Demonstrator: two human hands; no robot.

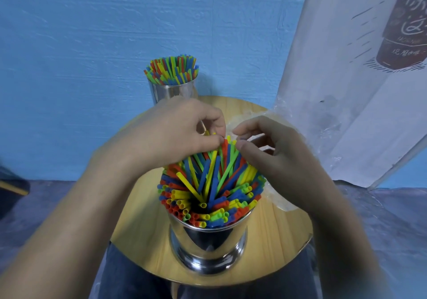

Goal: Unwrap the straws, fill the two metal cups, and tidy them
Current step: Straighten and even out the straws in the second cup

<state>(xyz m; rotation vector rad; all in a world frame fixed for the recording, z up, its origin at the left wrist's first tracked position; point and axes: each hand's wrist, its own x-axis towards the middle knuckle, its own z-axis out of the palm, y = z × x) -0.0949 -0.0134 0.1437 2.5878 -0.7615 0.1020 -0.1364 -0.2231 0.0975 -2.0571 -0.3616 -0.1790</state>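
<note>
A shiny metal cup (209,243) stands at the near side of the round wooden table (272,236), packed with coloured straws (208,187) that lean in all directions. My left hand (175,132) pinches the tips of several straws at the far side of this cup. My right hand (275,151) hovers beside it with curled fingers touching the same straw tips. A second metal cup (172,90), full of neat upright straws (172,70), stands at the table's far edge. Clear plastic wrap (277,197) lies under my right hand.
A blue wall rises right behind the table. A white poster board (346,79) leans against it on the right, with more crumpled clear wrap (307,118) at its foot. My knees in dark trousers (129,282) sit under the near table edge.
</note>
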